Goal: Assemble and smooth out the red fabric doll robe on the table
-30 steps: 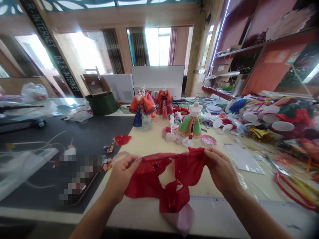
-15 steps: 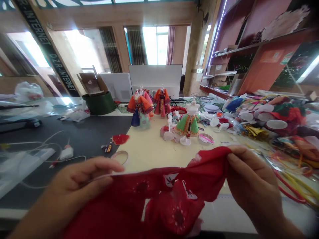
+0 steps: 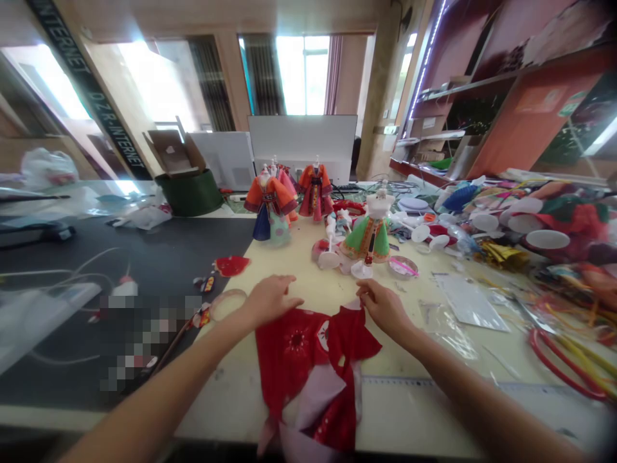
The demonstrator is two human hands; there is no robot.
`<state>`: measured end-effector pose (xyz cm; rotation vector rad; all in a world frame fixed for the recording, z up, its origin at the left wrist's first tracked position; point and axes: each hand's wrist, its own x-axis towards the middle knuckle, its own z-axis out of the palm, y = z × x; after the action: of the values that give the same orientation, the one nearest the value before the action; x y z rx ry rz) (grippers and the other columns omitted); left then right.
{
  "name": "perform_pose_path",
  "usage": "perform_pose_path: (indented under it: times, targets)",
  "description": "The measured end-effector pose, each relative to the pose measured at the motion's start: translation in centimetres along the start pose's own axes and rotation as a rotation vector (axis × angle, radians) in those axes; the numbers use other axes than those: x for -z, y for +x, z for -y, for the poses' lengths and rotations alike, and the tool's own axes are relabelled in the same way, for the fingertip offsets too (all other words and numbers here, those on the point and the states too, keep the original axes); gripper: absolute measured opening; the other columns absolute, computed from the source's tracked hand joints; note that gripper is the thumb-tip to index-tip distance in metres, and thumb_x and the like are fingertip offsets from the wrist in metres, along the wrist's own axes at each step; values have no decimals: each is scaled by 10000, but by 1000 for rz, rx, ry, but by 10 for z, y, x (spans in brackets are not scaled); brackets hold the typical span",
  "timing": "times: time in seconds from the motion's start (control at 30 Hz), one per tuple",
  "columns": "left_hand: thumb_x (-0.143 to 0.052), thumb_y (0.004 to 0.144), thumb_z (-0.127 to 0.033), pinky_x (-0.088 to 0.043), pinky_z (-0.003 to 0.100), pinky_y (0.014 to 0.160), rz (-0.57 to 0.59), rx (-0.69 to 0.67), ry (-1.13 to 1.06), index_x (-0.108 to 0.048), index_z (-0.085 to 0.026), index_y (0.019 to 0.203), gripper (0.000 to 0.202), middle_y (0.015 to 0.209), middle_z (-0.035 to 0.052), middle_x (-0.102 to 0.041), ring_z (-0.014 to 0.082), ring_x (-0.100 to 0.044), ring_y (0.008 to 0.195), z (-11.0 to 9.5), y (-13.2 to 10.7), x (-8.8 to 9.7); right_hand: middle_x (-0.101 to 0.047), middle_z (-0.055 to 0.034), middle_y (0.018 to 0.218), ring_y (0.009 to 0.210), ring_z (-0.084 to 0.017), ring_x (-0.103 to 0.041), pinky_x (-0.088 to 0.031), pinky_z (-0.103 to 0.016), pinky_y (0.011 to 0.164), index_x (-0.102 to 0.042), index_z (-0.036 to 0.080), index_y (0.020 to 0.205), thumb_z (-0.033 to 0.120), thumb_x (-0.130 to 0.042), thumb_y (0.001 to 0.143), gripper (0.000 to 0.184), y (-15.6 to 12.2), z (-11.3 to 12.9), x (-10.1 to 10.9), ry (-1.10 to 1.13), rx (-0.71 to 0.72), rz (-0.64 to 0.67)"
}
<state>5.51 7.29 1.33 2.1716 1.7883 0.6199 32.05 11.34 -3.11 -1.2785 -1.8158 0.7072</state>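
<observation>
A piece of red patterned fabric [image 3: 296,350] with white-and-dark flower motifs and cut-out gaps lies partly on the table in front of me. Its lower part is folded over, showing a pale pinkish underside, and hangs at the table's near edge. Over the upper left of the cloth is my left hand [image 3: 274,299], fingers stretched forward and thumb apart; whether it touches the cloth is hard to see. My right hand [image 3: 384,307] pinches the upper right corner, where a pale bit of underside shows. Beyond stands a small dress form in a green skirt [image 3: 369,239].
Further back are small forms in orange robes [image 3: 315,191]. A red scrap [image 3: 232,265] and a clear tape ring [image 3: 228,304] lie left. To the right are a clear plastic bag [image 3: 470,301], a ruler [image 3: 400,381], red-handled scissors [image 3: 562,363] and a heap of cloth pieces.
The red fabric has gone from being held up close, stretched between both hands, down and away onto the table. My hands have moved forward and closer together, and the left fingers have spread.
</observation>
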Motion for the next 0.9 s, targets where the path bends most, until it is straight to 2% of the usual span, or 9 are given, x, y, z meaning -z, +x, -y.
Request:
perform_pose_path:
  times: [0.13, 0.23, 0.33, 0.43, 0.5, 0.57, 0.7, 0.77, 0.9]
  targets:
    - [-522, 822, -270, -388, 328, 837, 23, -127, -21, -665, -141, 991, 255, 922, 104, -667, 242, -574, 906, -23, 10, -9, -660, -65, 932, 845, -219, -593, -418, -380, 787, -602, 200, 936, 114, -443, 684, 311, 2, 2, 1, -98, 27, -14]
    - [-528, 811, -226, -420, 297, 784, 100, -208, -66, -679, -171, 898, 182, 885, 68, -681, 205, -592, 838, -40, 16, -22, -648, -74, 954, 850, -215, -594, -445, -375, 776, -589, 188, 982, 128, -434, 712, 317, 0, 5, 5, -119, 60, 32]
    - [-561, 760, -189, -436, 302, 750, 136, -244, -93, -673, -164, 916, 194, 861, 68, -674, 207, -592, 810, -49, 22, -41, -640, -70, 1029, 957, -218, -581, -445, -375, 852, -586, 199, 1057, 167, -510, 714, 353, -5, 9, 9, -108, 130, 145]
    - [-576, 716, -152, -435, 317, 774, 143, -264, -120, -674, -167, 918, 225, 861, 66, -667, 216, -584, 831, -50, 27, -62, -638, -64, 1071, 1030, -235, -554, -404, -389, 928, -636, 219, 962, 147, -598, 647, 325, -6, 10, 8, -107, 189, 245]
    - [-551, 736, -143, -434, 314, 775, 135, -255, -150, -681, -176, 859, 182, 829, 57, -664, 207, -581, 819, -48, 30, -72, -657, -63, 998, 979, -237, -565, -401, -401, 908, -644, 216, 792, 141, -581, 672, 155, -4, 9, 5, -109, 184, 260]
    - [-512, 768, -140, -438, 295, 752, 126, -232, -191, -676, -178, 790, 170, 797, 48, -659, 192, -581, 798, -46, 31, -77, -665, -54, 877, 865, -217, -581, -429, -382, 825, -616, 211, 693, 159, -532, 733, 107, -2, 8, 2, -102, 146, 250]
    - [-481, 809, -183, -450, 262, 693, 115, -184, -266, -653, -167, 770, 176, 797, 44, -654, 166, -586, 746, -41, 29, -73, -641, -27, 724, 697, -178, -578, -441, -303, 641, -605, 204, 726, 247, -468, 824, 173, 0, 9, 4, -61, 42, 212]
    - [-490, 814, -211, -453, 269, 703, 112, -180, -284, -652, -163, 849, 173, 837, 52, -651, 169, -583, 757, -39, 28, -71, -647, -26, 755, 722, -178, -587, -439, -291, 642, -609, 204, 773, 264, -466, 831, 166, 0, 10, 6, -41, 20, 194]
    - [-553, 746, -162, -412, 354, 854, 120, -247, -283, -642, -190, 1029, 299, 962, 69, -637, 222, -546, 910, -42, 31, -77, -651, -25, 822, 786, -185, -591, -436, -291, 683, -616, 215, 816, 211, -496, 779, 126, -2, 11, 8, -30, 12, 174]
